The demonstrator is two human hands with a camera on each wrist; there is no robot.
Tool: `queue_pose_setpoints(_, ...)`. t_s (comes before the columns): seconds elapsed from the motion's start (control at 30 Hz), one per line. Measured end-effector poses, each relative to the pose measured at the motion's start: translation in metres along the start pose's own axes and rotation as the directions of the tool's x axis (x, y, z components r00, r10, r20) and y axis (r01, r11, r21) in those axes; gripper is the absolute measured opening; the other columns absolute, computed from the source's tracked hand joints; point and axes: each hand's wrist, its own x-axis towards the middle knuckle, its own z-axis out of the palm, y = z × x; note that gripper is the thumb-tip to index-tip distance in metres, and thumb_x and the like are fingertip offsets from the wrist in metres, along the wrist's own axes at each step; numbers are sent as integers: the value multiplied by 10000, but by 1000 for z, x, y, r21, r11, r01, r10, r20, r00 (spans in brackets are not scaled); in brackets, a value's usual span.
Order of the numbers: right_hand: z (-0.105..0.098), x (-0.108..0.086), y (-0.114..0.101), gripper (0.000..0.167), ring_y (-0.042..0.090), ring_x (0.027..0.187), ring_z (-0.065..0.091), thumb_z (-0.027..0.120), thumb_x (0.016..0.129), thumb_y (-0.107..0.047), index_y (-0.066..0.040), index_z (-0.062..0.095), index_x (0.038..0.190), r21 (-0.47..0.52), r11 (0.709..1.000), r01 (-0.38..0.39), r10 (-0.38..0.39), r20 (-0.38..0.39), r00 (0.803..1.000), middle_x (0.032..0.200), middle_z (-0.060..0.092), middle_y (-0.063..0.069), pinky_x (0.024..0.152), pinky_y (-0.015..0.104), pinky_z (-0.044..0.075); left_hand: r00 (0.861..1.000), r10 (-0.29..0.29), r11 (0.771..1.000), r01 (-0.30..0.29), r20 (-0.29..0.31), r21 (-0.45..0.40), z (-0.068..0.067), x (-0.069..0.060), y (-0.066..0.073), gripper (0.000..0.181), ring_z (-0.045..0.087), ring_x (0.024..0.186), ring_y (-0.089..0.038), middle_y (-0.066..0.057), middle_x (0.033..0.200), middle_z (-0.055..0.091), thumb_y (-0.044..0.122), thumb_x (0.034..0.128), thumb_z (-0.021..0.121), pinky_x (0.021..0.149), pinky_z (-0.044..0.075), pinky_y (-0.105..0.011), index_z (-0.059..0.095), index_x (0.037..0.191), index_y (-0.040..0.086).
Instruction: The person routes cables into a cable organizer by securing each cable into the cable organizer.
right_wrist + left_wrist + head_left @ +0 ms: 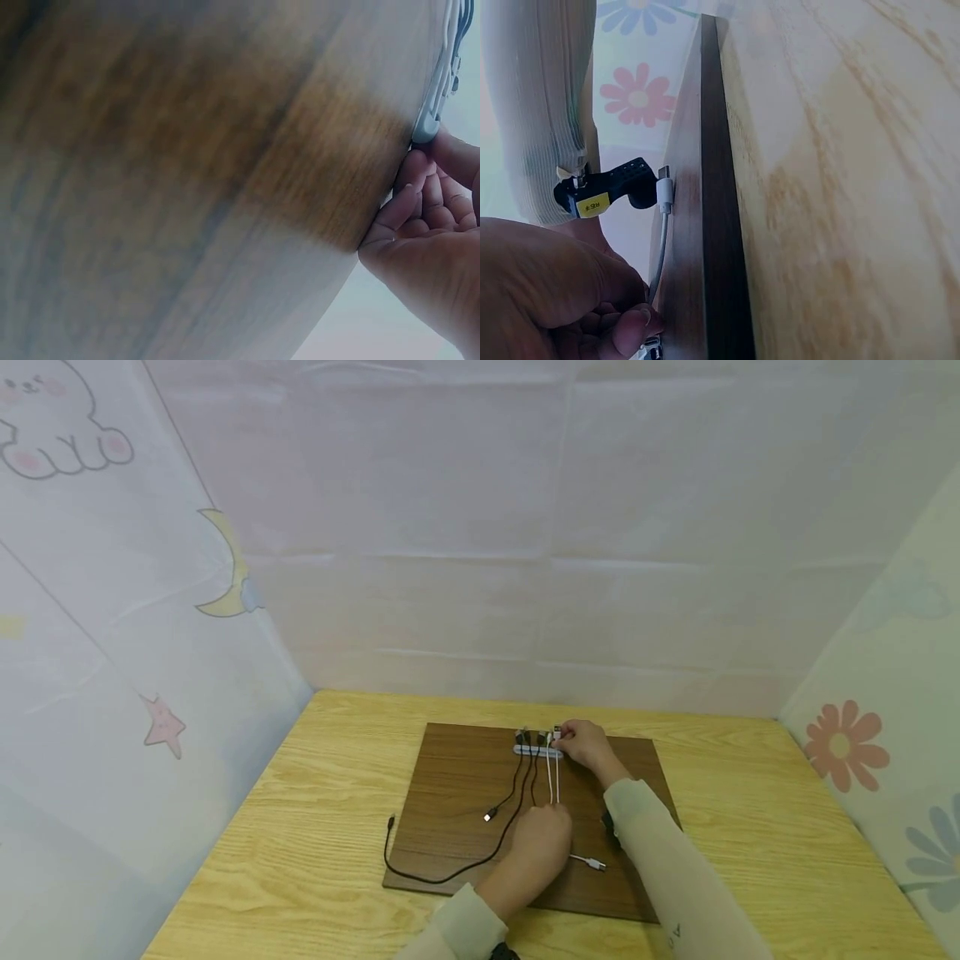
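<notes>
A grey cable holder (538, 751) lies near the far edge of a dark brown wooden board (450, 760). Several black and white cables run through it, their plugs on its far side. My left hand (542, 839) grips a white cable (660, 255) below the holder; a white plug (596, 864) emerges to its right. At the holder's right end, my right hand (588, 747) pinches the rounded tip (426, 129) between thumb and index finger. A white cable's USB plug (557, 732) sits right beside those fingertips. The left hand covers the lower white cables in the head view.
A long black cable (450, 880) curves over the board's left side, its end on the light wooden table (300, 827). A short black cable's plug (491, 815) rests on the board. Printed cloth walls enclose the table's back and sides.
</notes>
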Motion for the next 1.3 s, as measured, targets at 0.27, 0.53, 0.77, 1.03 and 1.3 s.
queue_pose_setpoints(0.27,-2,1,1,255,207,683,459,651,993,-238,-85,581,800,-18,999,-43,43,33,998,765,537,61,622,337,373,1000,9,1000,-9,-20,19,-3,-1,4,95,656,654,-97,33,720,653,175,937,684,502,517,-224,676,845,148)
queue_pose_setpoints(0.53,-2,3,4,362,166,598,393,635,994,-251,-136,468,694,-16,999,-40,41,60,997,657,421,9,578,311,346,1000,19,999,-19,0,49,-1,1,7,102,671,671,-93,36,736,667,179,952,666,513,529,-220,672,852,160)
queue_pose_setpoints(0.77,-1,6,5,370,157,592,384,622,991,-249,-137,476,670,-32,999,-14,16,63,998,634,414,-9,571,298,342,999,12,997,-16,53,69,-5,2,10,62,683,704,-94,19,774,685,199,957,685,542,546,-216,694,938,141)
queue_pose_setpoints(1.03,0,5,4,444,114,508,273,617,985,-237,-167,392,609,-23,999,-21,23,69,997,546,294,-52,523,273,283,998,20,994,-26,61,103,-2,0,11,86,677,711,-86,28,783,679,227,972,675,548,545,-213,709,973,148)
queue_pose_setpoints(1.3,-1,0,-2,455,112,466,262,578,971,-196,-167,384,560,-10,1000,-26,27,58,998,497,294,-53,510,274,300,997,34,989,-43,65,140,-1,-1,12,162,673,728,-79,41,814,685,251,975,679,585,549,-213,727,1098,155)
